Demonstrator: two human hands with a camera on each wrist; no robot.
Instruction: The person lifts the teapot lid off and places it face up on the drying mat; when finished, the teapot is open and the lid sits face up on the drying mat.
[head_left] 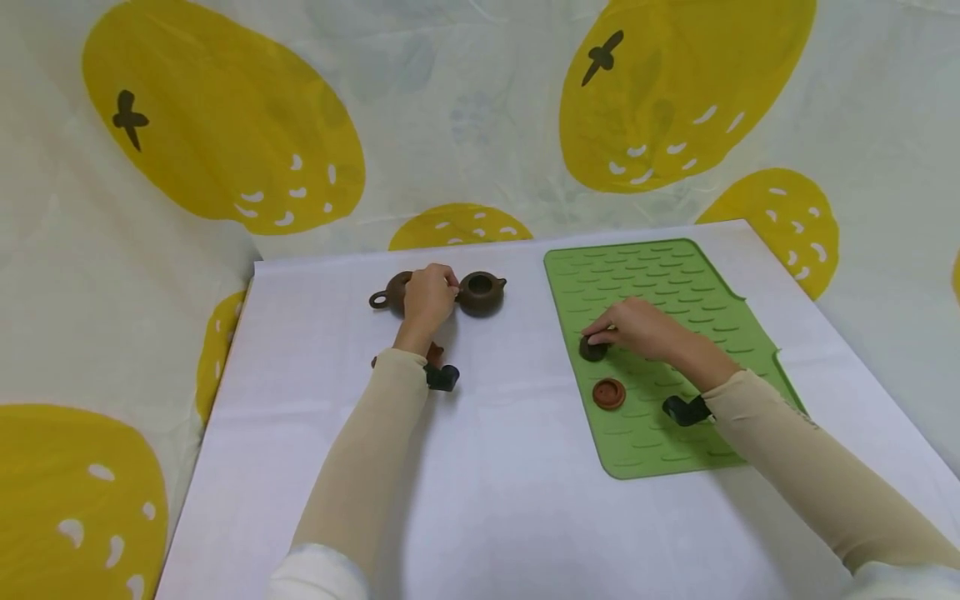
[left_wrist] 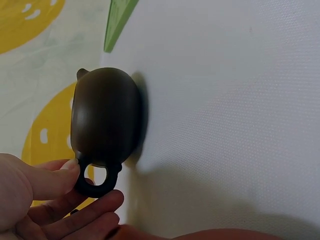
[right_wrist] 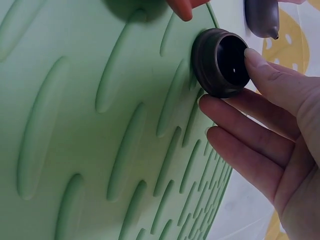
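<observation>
My left hand (head_left: 429, 293) is at the back of the white table (head_left: 495, 467), between two small clay teapots. Its thumb and a finger (left_wrist: 95, 205) pinch the loop handle of the dark lidless teapot (head_left: 481, 293) (left_wrist: 106, 117), which stands on the table. The brown teapot (head_left: 392, 293) sits to the left, partly hidden by that hand. My right hand (head_left: 626, 325) (right_wrist: 270, 120) is on the green ribbed mat (head_left: 675, 283) (right_wrist: 75, 125). Its thumb and fingers hold a dark round lid (head_left: 592, 348) (right_wrist: 220, 62) that lies hollow side up on the mat.
A reddish-brown lid (head_left: 608, 393) lies on the mat, nearer to me than the dark lid. A reddish clay piece (head_left: 434, 353) shows beside my left wrist, mostly hidden. A cloth with yellow fruit shapes (head_left: 225, 125) hangs around the table.
</observation>
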